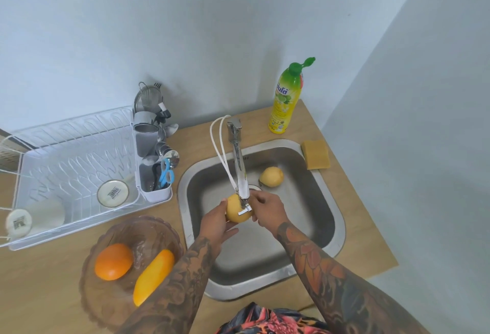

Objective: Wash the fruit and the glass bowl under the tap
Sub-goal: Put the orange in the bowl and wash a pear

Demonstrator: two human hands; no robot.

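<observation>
My left hand [216,223] grips a round yellow fruit [236,211] over the steel sink [331,201], right under the end of the chrome tap [240,164]. My right hand [269,207] is at the tap's end, its fingers curled against the fruit and the small tap lever; what it holds is unclear. A second yellow fruit [271,176] lies in the sink near the drain. The tinted glass bowl [106,304] stands on the counter at lower left and holds an orange [114,261] and a long yellow mango [152,276].
A white dish rack [66,164] with two cups and a cutlery holder stands left of the sink. A green-capped dish soap bottle [285,100] and a yellow sponge [316,154] sit at the sink's back right. The wall corner closes in on the right.
</observation>
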